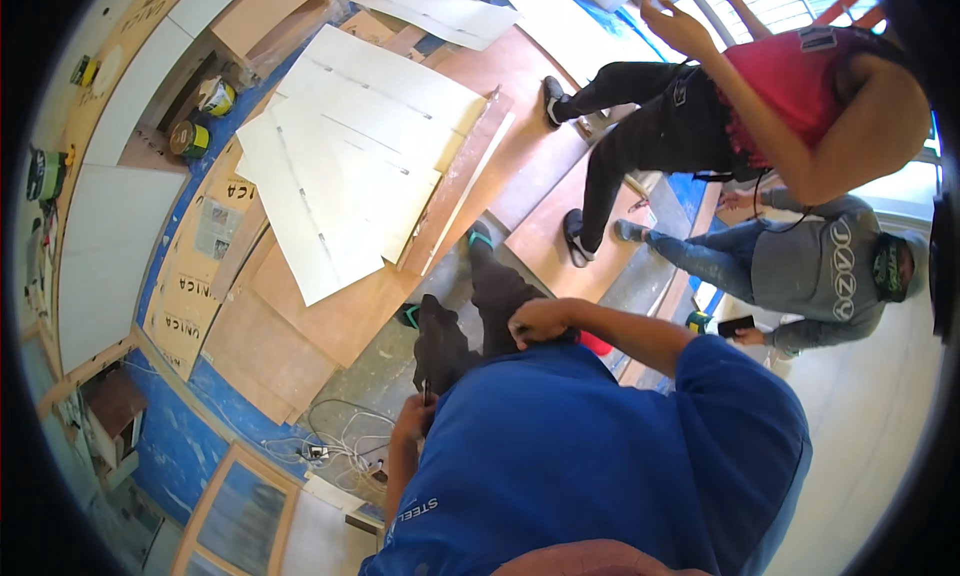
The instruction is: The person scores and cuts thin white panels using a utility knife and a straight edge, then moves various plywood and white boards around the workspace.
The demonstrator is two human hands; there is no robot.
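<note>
I look down my blue shirt (590, 446) and black trousers (470, 326) to the floor. My left hand (413, 416) sits by my left hip, closed on a thin dark tool (425, 389) that pokes up from the fingers. My right hand (540, 321) is curled into a fist against the top of the trousers at my right hip. Whether it holds anything is hidden. My shoes (480, 236) stand on grey floor between wooden sheets.
White cut boards (350, 156) lie stacked on plywood sheets (330, 316) ahead. Cans (190, 136) sit at the left, white cables (340, 441) on the floor nearby. A person in a red top (790, 76) stands at the right; another in a grey hoodie (820, 266) crouches with a phone (735, 326).
</note>
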